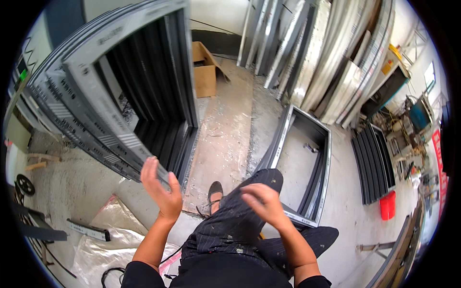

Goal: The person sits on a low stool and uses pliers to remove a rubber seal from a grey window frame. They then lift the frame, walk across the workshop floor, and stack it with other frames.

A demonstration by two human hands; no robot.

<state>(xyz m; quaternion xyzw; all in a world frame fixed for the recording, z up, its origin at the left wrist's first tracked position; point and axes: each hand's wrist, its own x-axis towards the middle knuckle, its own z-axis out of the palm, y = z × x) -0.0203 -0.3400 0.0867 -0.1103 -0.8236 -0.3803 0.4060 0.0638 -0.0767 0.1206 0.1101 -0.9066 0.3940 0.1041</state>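
A stack of large dark grey window frames, partly covered in printed protective film, stands upright at the left. My left hand is raised by the near lower corner of the front frame, fingers stretched up and thumb apart. Its fingertips overlap that corner in view; whether they touch it I cannot tell. Over my right thigh, my right hand hovers with nothing in it, its fingers loosely extended and slightly blurred. Just beyond my right leg, a smaller group of grey frames leans, its lower part hidden behind my knee.
An open cardboard box stands on the floor ahead. Long film-wrapped profiles lean on the far wall. More dark frames and a red bucket are at right. Plastic sheeting and a short profile lie at near left.
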